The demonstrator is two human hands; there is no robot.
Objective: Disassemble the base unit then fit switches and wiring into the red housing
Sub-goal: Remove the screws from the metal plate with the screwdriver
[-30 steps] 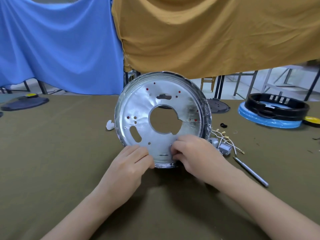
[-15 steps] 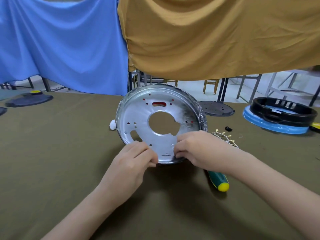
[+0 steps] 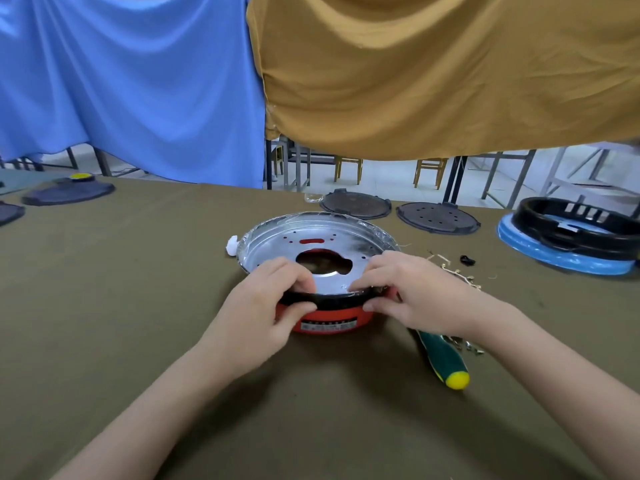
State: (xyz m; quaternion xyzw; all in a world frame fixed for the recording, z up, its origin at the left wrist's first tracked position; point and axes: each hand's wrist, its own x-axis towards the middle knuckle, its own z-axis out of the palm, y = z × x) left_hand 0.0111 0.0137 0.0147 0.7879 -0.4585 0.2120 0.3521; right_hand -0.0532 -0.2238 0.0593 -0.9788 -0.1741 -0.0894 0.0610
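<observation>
Table (image 3: 138, 306), olive cloth, open room L of the grip & toward the viewer. Silver metal plate (image 3: 277, 244) lies tilted on the red housing (image 3: 329, 315), near edge in both grips. Left hand (image 3: 263, 306): fingers curled over plate rim, thumb on housing's black band. Right hand (image 3: 412, 292): fingertips pinch the rim, thumb below. R of that grip: green screwdriver (image 3: 441, 355), tip hidden by wrist; wiring (image 3: 453, 271) partly hidden, hard to make out. Housing's far side hidden under plate.
</observation>
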